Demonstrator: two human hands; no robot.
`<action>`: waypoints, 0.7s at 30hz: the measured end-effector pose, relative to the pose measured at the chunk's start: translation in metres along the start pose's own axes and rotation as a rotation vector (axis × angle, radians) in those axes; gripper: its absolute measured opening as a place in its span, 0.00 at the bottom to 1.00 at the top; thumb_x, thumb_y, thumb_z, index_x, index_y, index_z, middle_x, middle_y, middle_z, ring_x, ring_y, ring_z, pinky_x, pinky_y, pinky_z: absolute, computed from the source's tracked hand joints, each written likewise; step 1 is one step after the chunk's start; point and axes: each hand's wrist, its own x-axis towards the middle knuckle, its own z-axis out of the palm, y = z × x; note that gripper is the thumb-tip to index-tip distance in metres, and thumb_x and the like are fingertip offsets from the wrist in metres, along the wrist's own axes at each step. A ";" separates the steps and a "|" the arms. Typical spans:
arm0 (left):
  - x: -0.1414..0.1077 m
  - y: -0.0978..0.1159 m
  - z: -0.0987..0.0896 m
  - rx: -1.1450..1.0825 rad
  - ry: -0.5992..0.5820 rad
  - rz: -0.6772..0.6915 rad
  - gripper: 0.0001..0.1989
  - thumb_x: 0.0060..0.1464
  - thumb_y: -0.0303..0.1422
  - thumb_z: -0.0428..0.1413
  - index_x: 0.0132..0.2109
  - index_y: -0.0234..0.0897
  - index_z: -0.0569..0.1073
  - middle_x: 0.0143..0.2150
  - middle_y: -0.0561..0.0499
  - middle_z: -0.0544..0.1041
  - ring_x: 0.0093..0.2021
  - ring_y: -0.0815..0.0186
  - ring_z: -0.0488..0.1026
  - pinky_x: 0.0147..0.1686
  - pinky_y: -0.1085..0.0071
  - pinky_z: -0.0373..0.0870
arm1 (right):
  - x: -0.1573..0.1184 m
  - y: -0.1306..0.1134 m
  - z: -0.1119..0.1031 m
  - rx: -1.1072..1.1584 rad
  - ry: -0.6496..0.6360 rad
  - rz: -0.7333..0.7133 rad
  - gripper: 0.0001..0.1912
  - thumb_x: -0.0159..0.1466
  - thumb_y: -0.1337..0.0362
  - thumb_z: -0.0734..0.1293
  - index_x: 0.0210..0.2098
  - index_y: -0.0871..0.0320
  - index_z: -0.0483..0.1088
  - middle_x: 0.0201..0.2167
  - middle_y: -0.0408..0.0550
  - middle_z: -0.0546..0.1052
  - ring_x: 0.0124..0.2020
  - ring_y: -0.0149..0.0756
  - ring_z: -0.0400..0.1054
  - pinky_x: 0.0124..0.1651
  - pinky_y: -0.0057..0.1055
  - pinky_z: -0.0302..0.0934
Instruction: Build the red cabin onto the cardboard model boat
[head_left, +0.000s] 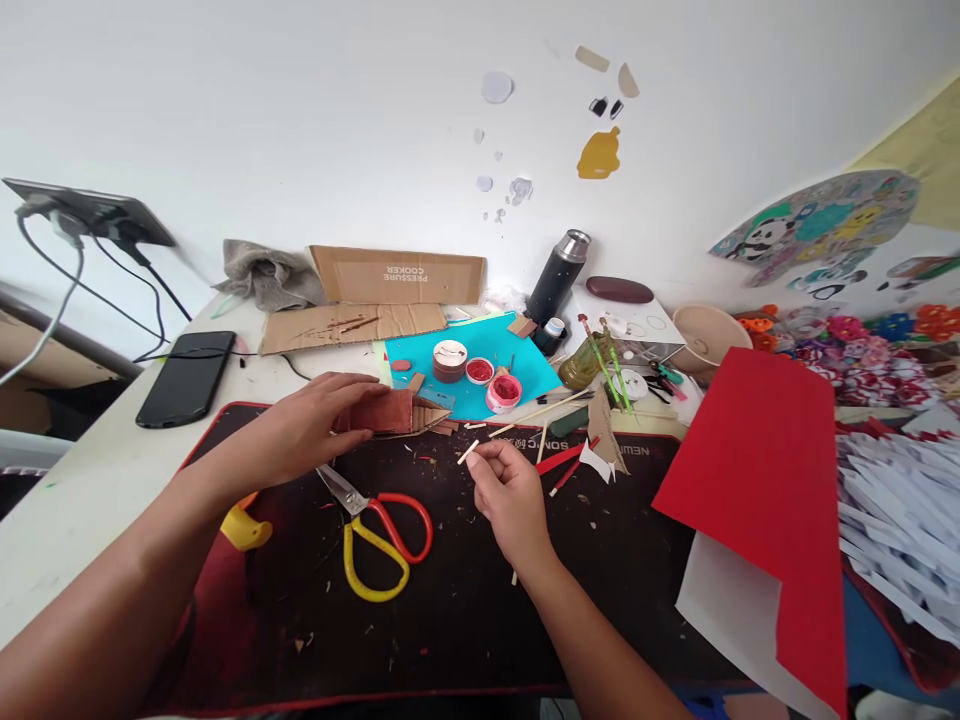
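Mat (465, 640) beneath left hand (319, 418) and right hand (511, 492). Gripping model (390, 412) in left, pinching stick (468, 453) in right, apart from model. Seemingly partway: red coat on, pointed end (432, 415) right of left hand bare, stick unattached.

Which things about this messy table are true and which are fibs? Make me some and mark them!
1. The right hand holds a little stick. True.
2. The scissors lie on the mat. True.
3. The left hand grips the scissors. False: the left hand touches a red-brown piece.
4. The pink tub stands on blue paper. True.
5. The phone lies on the mat. False: the phone lies on the table.
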 end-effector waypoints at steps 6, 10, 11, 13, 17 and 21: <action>-0.008 0.003 0.001 -0.007 0.020 -0.022 0.33 0.63 0.53 0.59 0.69 0.42 0.76 0.69 0.38 0.76 0.70 0.41 0.70 0.70 0.46 0.65 | 0.000 0.001 -0.001 -0.003 0.002 -0.008 0.19 0.61 0.49 0.77 0.33 0.56 0.72 0.17 0.30 0.60 0.16 0.23 0.49 0.19 0.25 0.41; -0.020 0.009 -0.016 -0.004 0.083 -0.050 0.32 0.67 0.53 0.55 0.70 0.40 0.74 0.71 0.38 0.75 0.71 0.45 0.69 0.71 0.50 0.62 | -0.001 0.003 -0.002 -0.003 -0.008 -0.010 0.19 0.62 0.49 0.78 0.33 0.56 0.72 0.17 0.30 0.59 0.16 0.23 0.48 0.19 0.24 0.41; -0.024 0.010 -0.024 0.010 0.124 -0.081 0.32 0.68 0.53 0.55 0.69 0.39 0.74 0.70 0.38 0.75 0.70 0.46 0.70 0.70 0.51 0.62 | -0.001 0.003 -0.002 -0.009 -0.012 -0.011 0.18 0.63 0.49 0.78 0.34 0.56 0.72 0.17 0.30 0.59 0.16 0.23 0.48 0.19 0.24 0.42; -0.035 0.010 -0.040 0.063 0.214 -0.205 0.29 0.66 0.53 0.55 0.62 0.38 0.78 0.63 0.38 0.80 0.62 0.47 0.75 0.64 0.55 0.67 | -0.001 0.004 -0.003 -0.016 -0.018 -0.011 0.18 0.63 0.49 0.78 0.34 0.56 0.72 0.18 0.30 0.59 0.16 0.23 0.49 0.19 0.24 0.42; -0.064 0.002 -0.061 0.272 0.130 -0.616 0.26 0.65 0.56 0.51 0.53 0.41 0.79 0.40 0.46 0.84 0.39 0.50 0.79 0.41 0.62 0.67 | 0.000 0.004 0.000 -0.025 -0.036 -0.005 0.20 0.63 0.48 0.79 0.34 0.56 0.72 0.17 0.30 0.60 0.16 0.22 0.49 0.19 0.24 0.42; -0.093 -0.006 -0.048 0.335 -0.123 -0.635 0.34 0.66 0.59 0.47 0.63 0.42 0.79 0.39 0.44 0.85 0.36 0.46 0.79 0.35 0.62 0.61 | 0.001 0.000 0.008 -0.052 -0.069 -0.014 0.20 0.63 0.47 0.78 0.34 0.56 0.72 0.17 0.30 0.60 0.15 0.23 0.49 0.19 0.24 0.43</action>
